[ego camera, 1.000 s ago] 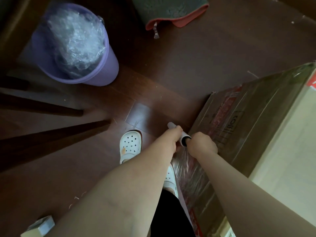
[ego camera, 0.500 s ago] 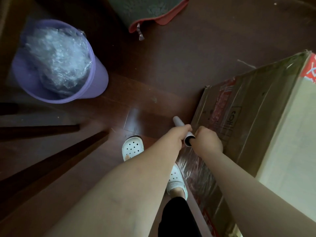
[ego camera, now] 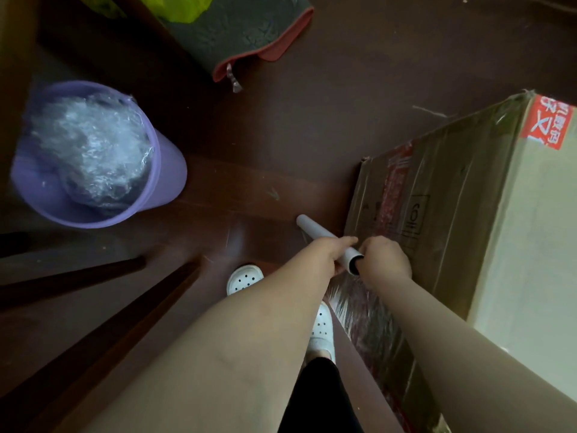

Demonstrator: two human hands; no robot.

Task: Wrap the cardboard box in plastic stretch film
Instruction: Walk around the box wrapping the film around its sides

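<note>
A large cardboard box (ego camera: 468,207) with red print stands on the floor at the right. Glossy stretch film (ego camera: 365,310) clings to its near side below my hands. A grey film roll tube (ego camera: 315,231) points away to the upper left beside the box's corner. My left hand (ego camera: 327,253) grips the tube's middle. My right hand (ego camera: 385,260) holds the tube's open near end, against the box's side.
A purple bin (ego camera: 162,179) stuffed with crumpled plastic film stands at the left. A grey mat with a red edge (ego camera: 246,32) lies at the top. Dark wooden furniture legs (ego camera: 103,276) cross the lower left. My feet in white clogs (ego camera: 245,278) stand by the box.
The tube and both hands have slid further along the box's side toward its far corner. More of the tube's far end now shows. The view has shifted forward.
</note>
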